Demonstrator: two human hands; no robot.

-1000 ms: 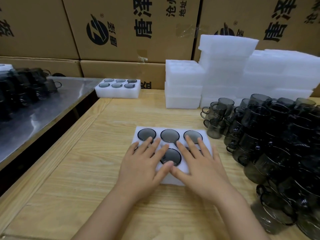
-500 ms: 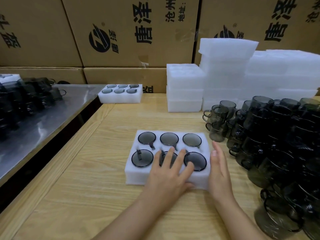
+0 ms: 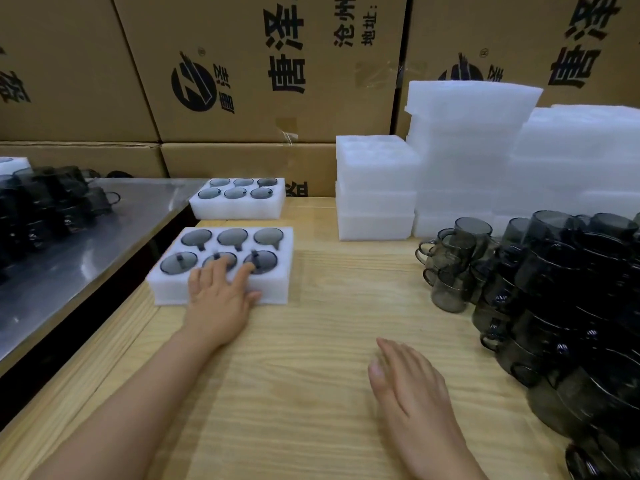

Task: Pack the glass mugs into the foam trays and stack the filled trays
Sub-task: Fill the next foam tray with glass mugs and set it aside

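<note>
A white foam tray (image 3: 277,289) filled with several dark glass mugs lies at the left of the wooden table. My left hand (image 3: 221,299) rests flat on its near edge, fingers straight over the front mugs. Behind it sits a second filled tray (image 3: 235,211). My right hand (image 3: 408,386) hovers open over the bare wood, apart from the tray. A big heap of loose smoky glass mugs (image 3: 554,292) fills the right side. Stacks of empty foam trays (image 3: 375,188) stand at the back.
A steel table (image 3: 90,244) at the left carries more dark mugs (image 3: 45,199). Cardboard boxes (image 3: 263,67) wall off the back. Taller foam stacks (image 3: 485,150) rise at the back right, behind the mug heap.
The filled tray has slid left and away across the table under my left hand. My right hand has left the tray's side and drawn back toward me.
</note>
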